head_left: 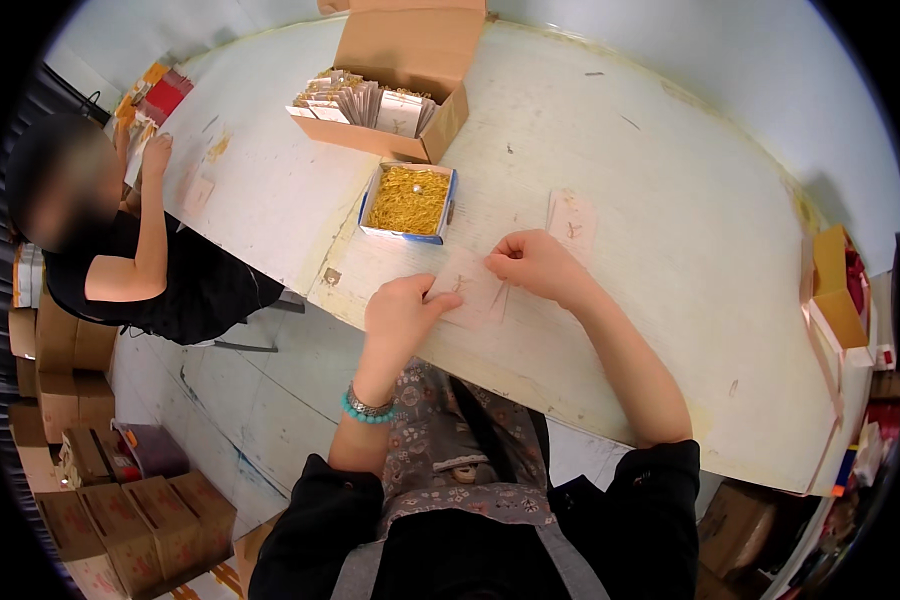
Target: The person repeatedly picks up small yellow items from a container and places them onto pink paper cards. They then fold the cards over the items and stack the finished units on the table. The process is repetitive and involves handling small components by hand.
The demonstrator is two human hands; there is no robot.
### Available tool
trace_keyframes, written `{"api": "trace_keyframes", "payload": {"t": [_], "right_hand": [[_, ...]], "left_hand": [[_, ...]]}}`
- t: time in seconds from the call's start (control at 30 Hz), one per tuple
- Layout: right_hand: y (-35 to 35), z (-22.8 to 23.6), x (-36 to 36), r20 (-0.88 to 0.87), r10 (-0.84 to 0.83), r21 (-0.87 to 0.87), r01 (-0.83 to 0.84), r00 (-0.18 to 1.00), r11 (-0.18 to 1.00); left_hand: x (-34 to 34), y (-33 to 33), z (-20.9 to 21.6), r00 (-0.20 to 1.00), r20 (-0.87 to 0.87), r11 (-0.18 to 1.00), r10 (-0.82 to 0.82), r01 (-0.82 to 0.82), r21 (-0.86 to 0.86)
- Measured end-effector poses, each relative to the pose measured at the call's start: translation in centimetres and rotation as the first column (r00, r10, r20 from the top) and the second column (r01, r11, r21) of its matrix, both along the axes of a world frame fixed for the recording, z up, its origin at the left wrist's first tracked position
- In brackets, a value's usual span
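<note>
Near the front edge of the table, my left hand (407, 312) grips a pale pink card (462, 278) between thumb and fingers. A small gold-coloured piece shows on the card beside my thumb. My right hand (536, 262) is closed in a pinch at the card's upper right side; what its fingertips hold is too small to make out. Beyond my right hand lie similar pale cards (572, 215) with a gold-coloured mark or piece on them. A small blue-and-white box (440, 239) full of gold-coloured bits (400, 205) sits ahead of my left hand.
Behind the small box stands an open cardboard box (452, 118) packed with upright cards (355, 98). At the left a person in black (140, 265) works at the same white table (670, 200). A yellow-brown box (832, 275) stands at the right edge. Cartons (155, 525) fill the lower left floor.
</note>
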State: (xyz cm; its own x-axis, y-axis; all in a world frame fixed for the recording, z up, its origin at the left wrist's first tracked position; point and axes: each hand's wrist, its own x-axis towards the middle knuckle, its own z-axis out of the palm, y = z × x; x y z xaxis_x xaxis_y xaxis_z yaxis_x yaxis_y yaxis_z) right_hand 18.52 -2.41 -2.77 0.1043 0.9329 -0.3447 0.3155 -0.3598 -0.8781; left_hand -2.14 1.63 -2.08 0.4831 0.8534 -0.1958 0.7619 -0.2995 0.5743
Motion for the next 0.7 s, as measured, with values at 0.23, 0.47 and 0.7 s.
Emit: {"api": "trace_keyframes", "payload": {"t": [0.23,0.47,0.7], "right_hand": [[-0.1,0.3,0.1,-0.067,0.010,-0.005,-0.010,0.998,1.000],[-0.2,0.5,0.2,-0.115,-0.032,0.013,0.034,0.993,0.999],[-0.1,0.3,0.0,-0.092,-0.005,0.000,0.005,0.996,1.000]], "left_hand": [[0.0,-1.2,-0.2,0.964,0.259,0.925,-0.050,-0.053,0.377],[0.0,-1.4,-0.9,0.935,0.342,0.970,0.096,-0.165,0.180],[0.0,-1.4,-1.4,0.929,0.369,0.829,0.023,-0.224,0.512]]}}
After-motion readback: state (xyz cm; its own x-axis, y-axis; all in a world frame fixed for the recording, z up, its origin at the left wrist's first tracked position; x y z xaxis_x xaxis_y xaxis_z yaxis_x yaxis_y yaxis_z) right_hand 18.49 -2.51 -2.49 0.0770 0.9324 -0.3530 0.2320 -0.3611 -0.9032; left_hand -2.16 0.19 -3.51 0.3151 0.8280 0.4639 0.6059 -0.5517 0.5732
